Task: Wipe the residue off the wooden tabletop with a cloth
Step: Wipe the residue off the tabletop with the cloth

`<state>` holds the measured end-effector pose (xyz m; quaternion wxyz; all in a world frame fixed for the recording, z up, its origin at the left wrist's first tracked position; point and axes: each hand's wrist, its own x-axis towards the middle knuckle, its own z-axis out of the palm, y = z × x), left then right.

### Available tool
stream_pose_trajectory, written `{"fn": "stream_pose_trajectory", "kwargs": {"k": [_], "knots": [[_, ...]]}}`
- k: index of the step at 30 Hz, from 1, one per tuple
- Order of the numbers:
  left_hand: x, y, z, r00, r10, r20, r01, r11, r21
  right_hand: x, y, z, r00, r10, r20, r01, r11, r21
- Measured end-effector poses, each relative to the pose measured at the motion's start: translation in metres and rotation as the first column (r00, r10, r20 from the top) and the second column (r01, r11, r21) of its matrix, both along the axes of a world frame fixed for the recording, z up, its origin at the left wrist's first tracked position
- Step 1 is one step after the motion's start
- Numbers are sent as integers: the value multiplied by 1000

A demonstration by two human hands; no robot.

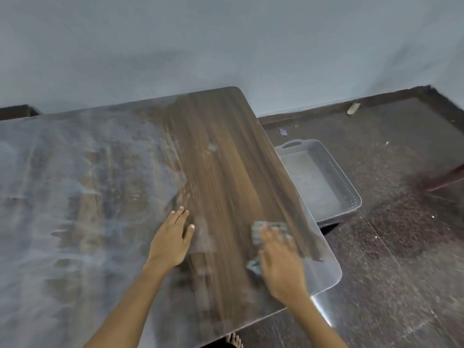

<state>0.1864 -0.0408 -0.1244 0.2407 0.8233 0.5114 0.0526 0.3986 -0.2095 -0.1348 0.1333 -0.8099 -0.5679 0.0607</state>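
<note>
Blurred right hand presses flat, hiding most of the grey checked cloth near the dark wooden tabletop's right edge; left hand rests flat, fingers straight, beside whitish powdery residue.

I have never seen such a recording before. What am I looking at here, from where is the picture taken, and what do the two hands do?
There is no machine: a person wears one camera on the head, looking down at both hands. The wooden tabletop is brown and clean on its right part; a whitish residue covers its left part. The left hand rests flat on the wood, fingers straight. The right hand, blurred by motion, presses a grey cloth near the right edge. On the floor beside the table stands a grey plastic tray.
</note>
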Motion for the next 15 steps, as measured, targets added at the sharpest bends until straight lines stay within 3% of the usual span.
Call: {"fn": "stream_pose_trajectory", "kwargs": {"k": [3, 6, 8, 10, 11, 12, 14, 15], "knots": [[-12, -27, 16, 997, 80, -9, -80, 997, -13, 48, -18, -4, 931, -364, 23, 364, 931, 8], [-28, -55, 19, 996, 86, -37, -88, 995, -50, 45, 0, -1, 877, -478, -40, 477, 878, -35], [-41, -67, 19, 994, 105, -40, -107, 993, -53, 14, -13, -3, 965, -262, -27, 262, 965, 22], [-59, -73, 22, 990, 138, -28, -140, 989, -49, -19, -51, -12, 986, 159, 57, -159, 987, -7], [-68, -73, 23, 988, 156, -18, -157, 987, -46, -22, -69, -16, 960, 261, 105, -261, 965, -15], [-81, -72, 25, 983, 183, -6, -183, 982, -36, -20, -79, -19, 961, 250, 118, -253, 968, 5], [-110, -68, 26, 967, 255, 15, -255, 967, -2, -19, -77, -21, 991, -123, 60, 116, 988, 104], [-125, -66, 26, 957, 288, 18, -288, 958, 10, -25, -66, -21, 939, -343, 5, 339, 931, 135]]}}
